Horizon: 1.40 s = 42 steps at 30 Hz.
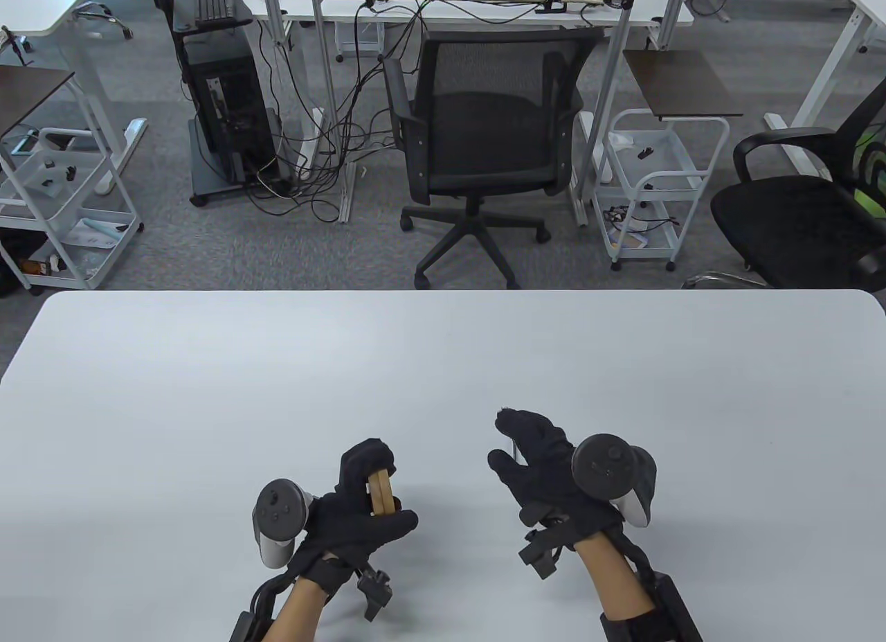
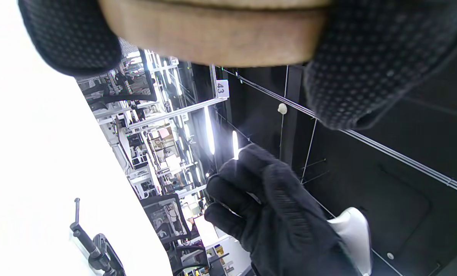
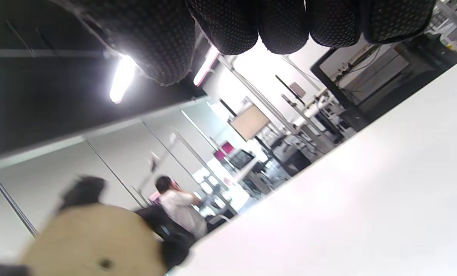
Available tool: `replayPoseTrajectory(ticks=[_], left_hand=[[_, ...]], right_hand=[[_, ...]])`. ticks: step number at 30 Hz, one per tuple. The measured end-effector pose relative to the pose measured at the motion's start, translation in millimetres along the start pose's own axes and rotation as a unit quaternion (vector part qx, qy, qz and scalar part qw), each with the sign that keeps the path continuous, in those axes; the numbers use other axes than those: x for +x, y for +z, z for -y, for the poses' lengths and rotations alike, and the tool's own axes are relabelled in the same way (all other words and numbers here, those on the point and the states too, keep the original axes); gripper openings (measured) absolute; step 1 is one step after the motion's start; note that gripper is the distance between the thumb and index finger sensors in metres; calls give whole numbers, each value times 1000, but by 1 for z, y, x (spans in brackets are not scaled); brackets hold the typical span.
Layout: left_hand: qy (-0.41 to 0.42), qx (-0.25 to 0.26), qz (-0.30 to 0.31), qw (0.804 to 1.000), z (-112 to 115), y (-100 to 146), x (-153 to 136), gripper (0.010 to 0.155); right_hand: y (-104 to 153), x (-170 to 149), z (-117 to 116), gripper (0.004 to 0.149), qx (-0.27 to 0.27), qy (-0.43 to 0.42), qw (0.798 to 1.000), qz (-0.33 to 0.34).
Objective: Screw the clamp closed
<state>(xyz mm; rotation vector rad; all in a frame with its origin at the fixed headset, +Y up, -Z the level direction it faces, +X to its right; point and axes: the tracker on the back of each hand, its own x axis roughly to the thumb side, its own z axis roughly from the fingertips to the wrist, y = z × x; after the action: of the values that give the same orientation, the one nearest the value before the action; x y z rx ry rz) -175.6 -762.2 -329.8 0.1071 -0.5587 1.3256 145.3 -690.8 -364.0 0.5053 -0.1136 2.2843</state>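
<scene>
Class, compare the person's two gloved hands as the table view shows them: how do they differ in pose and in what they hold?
1. The left hand is curled around a tan wooden handle; the right hand holds nothing that shows.
2. The left hand's fingers wrap closed; the right hand's fingers spread open.

Both wear black gloves with a tracker strapped on the back, above the white table.

The clamp's tan wooden cylindrical handle is sitting upright above the white surface, near its front edge. Only a short length of the handle is showing; the metal frame and screw are hidden. Its rounded end face is showing a small central dimple.
</scene>
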Motion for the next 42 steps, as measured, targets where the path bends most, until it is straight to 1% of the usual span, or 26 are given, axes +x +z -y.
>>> replayPoseTrajectory(ticks=[1, 4, 5, 9, 14, 16, 20, 25, 27, 29, 32, 39, 42], left_hand=[[-3, 0, 0, 1000, 1, 0, 0, 97], [-8, -8, 3, 1000, 4, 0, 2, 98], [-13, -12, 4, 1000, 5, -1, 3, 97], [-17, -19, 5, 1000, 7, -1, 4, 98], [-21, -21, 5, 1000, 6, -2, 3, 98], [-25, -22, 4, 999, 6, -2, 3, 98], [-31, -28, 3, 999, 6, -2, 3, 98], [-36, -35, -1, 999, 7, -4, 2, 97], [-40, -37, -1, 999, 7, -4, 2, 98], [-41, -39, -3, 998, 8, -4, 1, 98], [-42, -41, -5, 998, 8, -4, 1, 98], [-44, -40, -8, 998, 8, -5, 1, 98], [-46, -43, -10, 998, 9, -6, 0, 98]], right_hand=[[-2, -2, -1, 68, 8, 17, 1000, -5], [-13, -15, -11, 67, 59, 109, 992, -34], [-16, -21, -15, 67, 72, 146, 986, -42], [-26, -42, -26, 66, 123, 225, 963, -80], [-35, -71, -28, 66, 138, 296, 935, -138], [-38, -84, -27, 67, 146, 321, 919, -175], [-41, -103, -27, 69, 168, 331, 900, -229], [-42, -126, -38, 72, 216, 316, 879, -283], [-43, -126, -38, 72, 202, 312, 884, -284], [-46, -127, -38, 73, 226, 317, 872, -295], [-47, -128, -37, 73, 235, 301, 872, -307], [-42, -131, -35, 81, 272, 251, 878, -304], [-41, -131, -38, 87, 279, 255, 877, -298]])
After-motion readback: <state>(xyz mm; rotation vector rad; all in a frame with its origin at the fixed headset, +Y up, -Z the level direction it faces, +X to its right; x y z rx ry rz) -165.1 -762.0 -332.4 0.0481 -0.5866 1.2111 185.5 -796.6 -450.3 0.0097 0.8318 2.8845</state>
